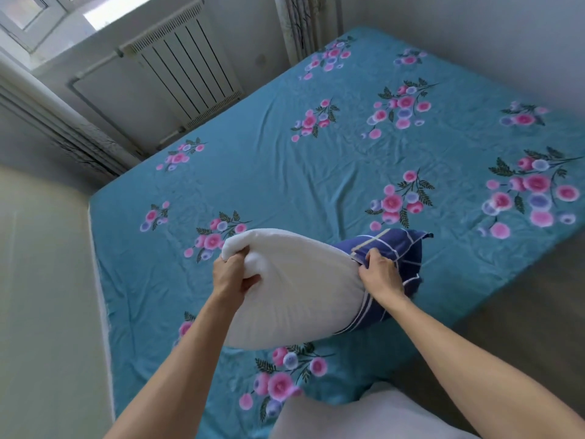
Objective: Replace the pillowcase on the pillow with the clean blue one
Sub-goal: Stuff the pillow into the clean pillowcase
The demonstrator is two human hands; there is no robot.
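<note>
A bare white pillow (294, 286) is held above the near part of the bed. My left hand (232, 275) grips its left end, fingers dug into the stuffing. A dark blue pillowcase (400, 251) with thin white stripes covers only the pillow's right end and is bunched there. My right hand (378, 274) pinches the pillowcase's open edge where it meets the white pillow.
The bed (285, 172) wears a teal sheet with pink and purple flower prints. A white radiator (186, 68) stands under the window at the back left. A pale cloth (364, 416) lies at the bottom edge. Floor runs along the bed's left and right sides.
</note>
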